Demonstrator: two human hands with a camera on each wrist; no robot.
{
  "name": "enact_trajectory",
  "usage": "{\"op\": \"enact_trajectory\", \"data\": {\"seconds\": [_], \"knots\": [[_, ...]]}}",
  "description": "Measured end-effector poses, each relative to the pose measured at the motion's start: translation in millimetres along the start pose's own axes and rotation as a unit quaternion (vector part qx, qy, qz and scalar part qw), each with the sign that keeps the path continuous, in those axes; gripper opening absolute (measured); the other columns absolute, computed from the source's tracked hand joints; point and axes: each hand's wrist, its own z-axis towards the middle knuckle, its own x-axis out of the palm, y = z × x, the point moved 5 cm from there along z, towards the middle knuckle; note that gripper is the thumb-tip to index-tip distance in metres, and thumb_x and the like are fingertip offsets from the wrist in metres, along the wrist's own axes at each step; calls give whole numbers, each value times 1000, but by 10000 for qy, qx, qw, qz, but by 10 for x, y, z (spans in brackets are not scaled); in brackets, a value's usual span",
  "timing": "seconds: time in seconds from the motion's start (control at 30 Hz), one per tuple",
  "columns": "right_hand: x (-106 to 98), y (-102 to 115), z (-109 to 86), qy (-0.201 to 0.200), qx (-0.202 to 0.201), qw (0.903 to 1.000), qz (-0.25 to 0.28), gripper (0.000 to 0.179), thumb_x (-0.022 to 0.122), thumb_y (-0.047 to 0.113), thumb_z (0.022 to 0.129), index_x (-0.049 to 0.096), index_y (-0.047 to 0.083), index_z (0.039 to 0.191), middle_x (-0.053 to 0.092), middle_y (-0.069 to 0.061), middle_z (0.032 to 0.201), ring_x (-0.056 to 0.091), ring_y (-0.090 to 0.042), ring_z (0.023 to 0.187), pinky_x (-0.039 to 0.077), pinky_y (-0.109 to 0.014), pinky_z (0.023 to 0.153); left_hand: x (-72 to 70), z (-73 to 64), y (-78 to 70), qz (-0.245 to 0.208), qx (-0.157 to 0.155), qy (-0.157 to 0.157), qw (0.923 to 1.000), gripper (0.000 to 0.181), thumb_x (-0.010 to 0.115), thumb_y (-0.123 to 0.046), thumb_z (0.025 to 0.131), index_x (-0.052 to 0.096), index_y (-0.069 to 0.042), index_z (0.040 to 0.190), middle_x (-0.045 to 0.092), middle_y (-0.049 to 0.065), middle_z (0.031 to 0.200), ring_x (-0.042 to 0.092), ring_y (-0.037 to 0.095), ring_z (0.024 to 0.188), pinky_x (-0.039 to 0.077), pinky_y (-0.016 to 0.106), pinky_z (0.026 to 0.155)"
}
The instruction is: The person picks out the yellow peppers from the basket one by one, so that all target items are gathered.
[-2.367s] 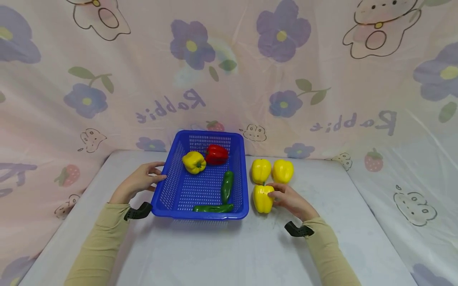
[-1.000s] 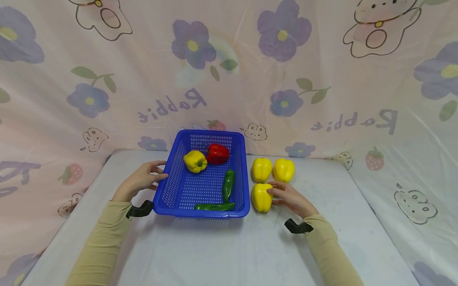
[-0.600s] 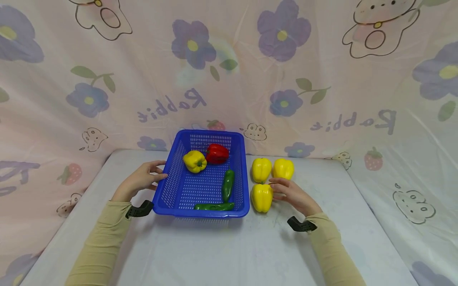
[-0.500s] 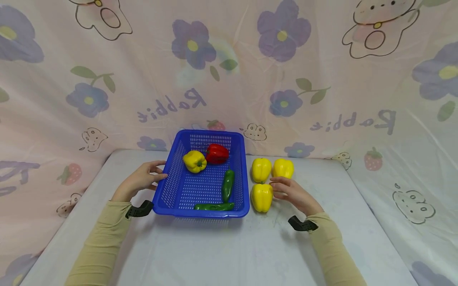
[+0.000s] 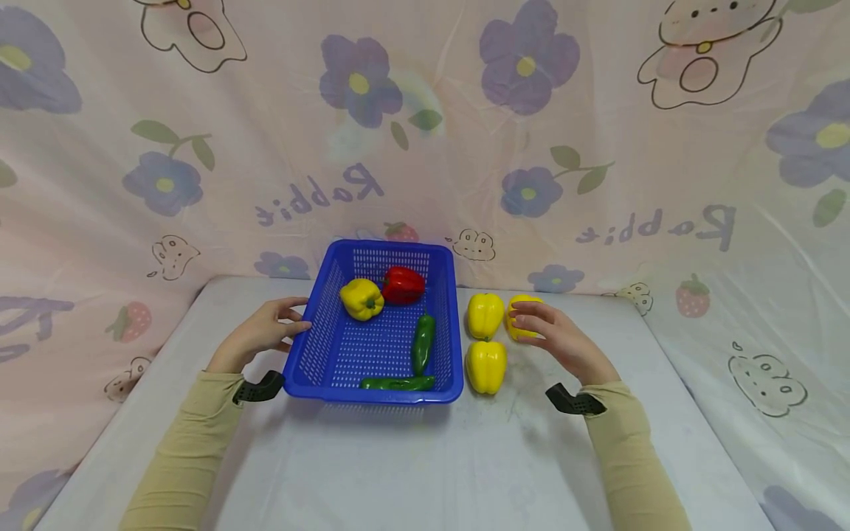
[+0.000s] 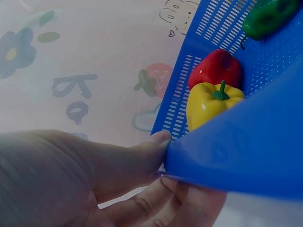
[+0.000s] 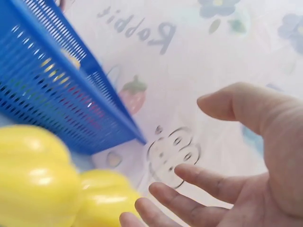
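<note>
My left hand [image 5: 262,332] holds the left rim of a blue plastic basket [image 5: 372,397], thumb on top and fingers underneath in the left wrist view. Inside it are a yellow bell pepper [image 5: 361,299], a red bell pepper [image 5: 403,285] and two green chili peppers [image 5: 423,346]. To the basket's right lie a back yellow bell pepper [image 5: 485,316], a front yellow bell pepper [image 5: 487,367] and a back-right yellow bell pepper [image 5: 525,298]. My right hand [image 7: 246,189], fingers spread and holding nothing, hovers over the back-right one and partly hides it.
A white cloth covers the table [image 5: 412,472]. Behind it hangs a pink curtain [image 5: 438,169] with flowers and rabbits, close to the basket's far edge. Each wrist carries a black camera mount [image 5: 574,402].
My right hand has let go of the front yellow bell pepper and moved up and right over the back-right one. The left hand and basket have stayed in place.
</note>
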Motion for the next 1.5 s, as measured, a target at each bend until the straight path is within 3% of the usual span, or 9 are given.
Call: {"op": "enact_trajectory", "data": {"seconds": [0.43, 0.67, 0.87, 1.0, 1.2, 1.5], "knots": [[138, 494, 104, -115, -359, 9993, 79, 51, 57, 28, 97, 40, 6, 141, 43, -14, 138, 40, -37, 127, 35, -47, 106, 9, 3, 9, 84, -37, -39, 10000, 62, 56, -12, 98, 24, 4, 148, 52, 24, 111, 63, 24, 84, 58, 40, 71], [426, 747, 225, 210, -654, 9971, 323, 52, 58, 31, 96, 43, 8, 140, 47, -12, 136, 46, -31, 125, 38, -46, 104, 3, -11, 22, 76, -13, -30, 10000, 62, 56, -13, 97, 24, 3, 148, 52, 23, 110, 63, 24, 84, 58, 40, 71], [694, 839, 339, 458, -757, 9941, 624, 49, 54, 27, 99, 41, 2, 139, 42, -20, 139, 41, -39, 128, 38, -46, 105, -3, -16, 25, 113, 1, -35, 9999, 63, 57, -14, 97, 25, 3, 148, 53, 23, 110, 63, 23, 84, 58, 40, 71], [850, 864, 412, 570, -692, 9937, 674, 43, 51, 24, 100, 43, 3, 137, 41, -20, 140, 39, -39, 129, 38, -46, 104, -8, -15, 21, 201, -2, -51, 9998, 63, 58, -14, 97, 25, 4, 148, 53, 23, 110, 62, 23, 83, 58, 40, 71], [1042, 874, 576, 597, -505, 9958, 467, 42, 47, 26, 102, 42, 5, 138, 48, -16, 134, 50, -31, 121, 43, -45, 100, -22, -13, 16, 289, 30, -58, 9996, 62, 58, -13, 97, 26, 5, 147, 53, 22, 107, 62, 23, 82, 58, 39, 71], [1188, 745, 852, 551, 180, 9974, 426, 45, 53, 32, 99, 47, 3, 133, 54, -16, 126, 53, -31, 118, 43, -44, 100, -14, 7, 11, 41, 11, 20, 10000, 61, 56, -12, 97, 25, 3, 148, 52, 24, 110, 64, 24, 82, 58, 40, 70]]}}
